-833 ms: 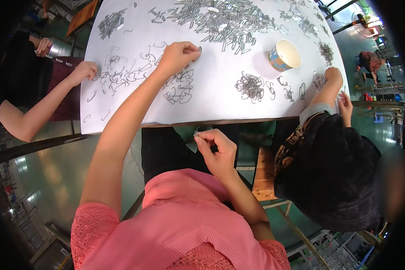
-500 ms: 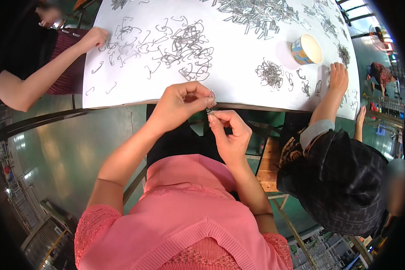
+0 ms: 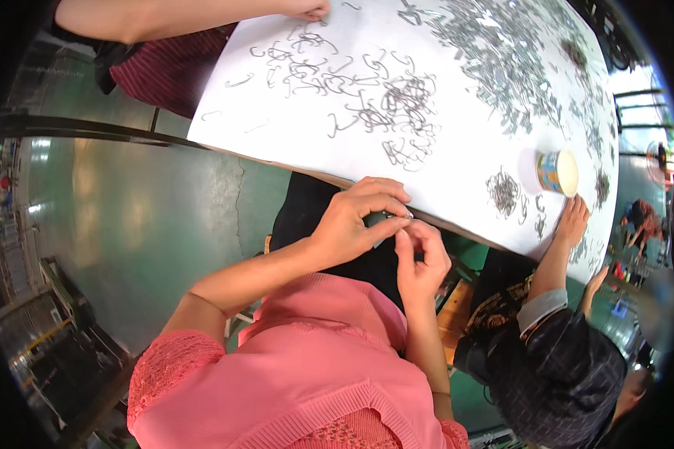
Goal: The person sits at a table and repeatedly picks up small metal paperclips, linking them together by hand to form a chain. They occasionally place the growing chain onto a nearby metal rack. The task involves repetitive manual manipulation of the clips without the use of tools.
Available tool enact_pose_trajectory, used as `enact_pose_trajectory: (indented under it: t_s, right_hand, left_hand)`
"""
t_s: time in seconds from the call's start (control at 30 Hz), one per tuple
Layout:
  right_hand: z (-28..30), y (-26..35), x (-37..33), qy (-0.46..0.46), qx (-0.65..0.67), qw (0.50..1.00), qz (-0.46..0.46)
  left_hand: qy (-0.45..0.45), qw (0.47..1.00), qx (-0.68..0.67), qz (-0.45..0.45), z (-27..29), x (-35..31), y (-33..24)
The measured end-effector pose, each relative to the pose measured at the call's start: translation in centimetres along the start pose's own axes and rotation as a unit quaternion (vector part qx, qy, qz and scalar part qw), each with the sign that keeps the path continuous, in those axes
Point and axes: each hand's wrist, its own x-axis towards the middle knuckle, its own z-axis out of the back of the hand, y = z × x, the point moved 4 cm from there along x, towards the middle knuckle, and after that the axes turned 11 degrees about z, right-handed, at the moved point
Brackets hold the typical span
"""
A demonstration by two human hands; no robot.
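My left hand (image 3: 359,221) is held just off the table's front edge, thumb and index fingertip pinched on a small shiny metal piece (image 3: 406,216), mostly hidden by the fingers. Close beside it, my right hand (image 3: 424,262) has thumb and fingers closed at the same piece from the near side. Beyond my hands, many bent wire hooks (image 3: 412,101) lie in a loose tangle on the white-covered table (image 3: 299,138). To the right sits a smaller heap of dark wire hooks (image 3: 503,193).
A large spread of flat metal loops (image 3: 505,67) covers the far table. A paper cup (image 3: 557,173) stands at the right, with a co-worker's hand (image 3: 574,218) beside it. Another co-worker's hand (image 3: 307,9) is at the far left among hooks. A wooden stool (image 3: 454,318) is beside me.
The view has turned, so the table sits further right and slanted. My hands remain together on the small piece, now less visible. The left co-worker's arm appears higher up in the picture.
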Motion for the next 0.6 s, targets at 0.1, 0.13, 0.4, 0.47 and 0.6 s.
enact_pose_trajectory:
  t_s: [0.1, 0.13, 0.4, 0.47, 0.6]
  right_hand:
    - [0.5, -1.6, 1.5, -0.005, 0.024, 0.998, -0.053]
    - [0.4, -1.6, 3.0, 0.009, 0.040, 0.997, -0.070]
    - [-12.3, -2.3, 17.3, 0.221, -0.027, 0.970, 0.095]
    - [-16.1, -3.2, 19.4, 0.253, -0.089, 0.955, 0.123]
    - [-21.6, -4.6, 21.8, 0.273, -0.173, 0.943, 0.079]
  left_hand:
    - [-0.018, 0.999, -0.019, -0.025, 0.9, 0.2, 1.8]
    - [-0.019, 0.999, -0.023, -0.036, 1.3, 0.4, 2.4]
    - [0.035, 0.995, -0.046, -0.084, 1.6, 2.7, 6.6]
    - [0.032, 0.993, -0.059, -0.096, 1.2, 3.0, 6.9]
    - [0.022, 0.989, -0.075, -0.123, 1.5, 2.8, 7.0]
